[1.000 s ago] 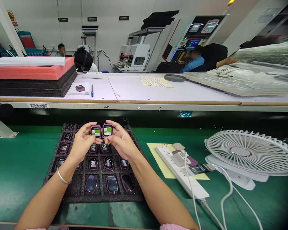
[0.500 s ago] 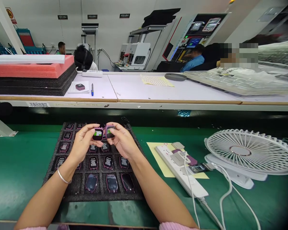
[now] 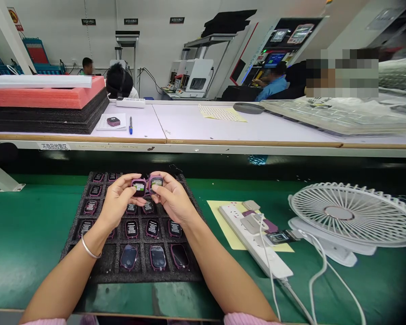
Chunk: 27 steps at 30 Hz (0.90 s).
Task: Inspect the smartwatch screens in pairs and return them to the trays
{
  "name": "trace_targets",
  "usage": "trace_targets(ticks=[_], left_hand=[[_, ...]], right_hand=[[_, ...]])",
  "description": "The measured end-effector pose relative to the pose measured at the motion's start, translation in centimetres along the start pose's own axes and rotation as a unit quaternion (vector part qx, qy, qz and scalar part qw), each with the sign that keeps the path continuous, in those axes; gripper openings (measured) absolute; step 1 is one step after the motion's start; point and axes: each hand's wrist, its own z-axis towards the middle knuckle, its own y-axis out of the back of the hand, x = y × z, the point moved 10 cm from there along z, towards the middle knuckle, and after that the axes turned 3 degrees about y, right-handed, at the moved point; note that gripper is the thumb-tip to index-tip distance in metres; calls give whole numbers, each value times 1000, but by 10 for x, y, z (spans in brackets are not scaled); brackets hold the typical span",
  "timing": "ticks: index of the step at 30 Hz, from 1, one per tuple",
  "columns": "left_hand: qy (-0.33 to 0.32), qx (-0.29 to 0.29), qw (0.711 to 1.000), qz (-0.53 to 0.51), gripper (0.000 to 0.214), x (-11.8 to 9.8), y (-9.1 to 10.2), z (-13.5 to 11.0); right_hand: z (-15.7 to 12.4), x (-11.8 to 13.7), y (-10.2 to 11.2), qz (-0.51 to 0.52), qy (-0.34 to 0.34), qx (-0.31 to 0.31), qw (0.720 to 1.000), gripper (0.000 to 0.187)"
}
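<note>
My left hand [image 3: 116, 204] is closed on a purple-framed smartwatch body [image 3: 140, 188], its lit screen showing white and green. A second smartwatch body [image 3: 156, 181], also purple-framed and lit, is gripped by my right hand [image 3: 173, 199], with the thumb at the lower part of its screen. The two watches are side by side, above a black foam tray [image 3: 138, 276]. In the tray's compartments lie several more watches; many screens show white text, while a watch in the front row [image 3: 158, 257] has a dark screen. My hands hide part of the tray's middle.
Right of the tray, a white power strip [image 3: 235, 216] lies partly on a yellow sheet [image 3: 219, 214], with cables trailing forward. A white fan [image 3: 338, 212] stands farther right. A raised shelf [image 3: 182, 122] behind holds stacked foam [image 3: 88, 97], a pen [image 3: 131, 126] and plastic trays [image 3: 325, 119]. People sit beyond.
Both hands keep their watches in nearly the same place. My right thumb has shifted slightly down and left on its watch, and the screens on both held watches look different.
</note>
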Motion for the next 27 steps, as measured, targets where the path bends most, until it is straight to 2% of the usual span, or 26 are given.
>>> trace_targets(ticks=[27], left_hand=[[-19,0,1000,20,38,-3,0,-1]], right_hand=[[-1,2,-1,-22,9,8,1000,36]])
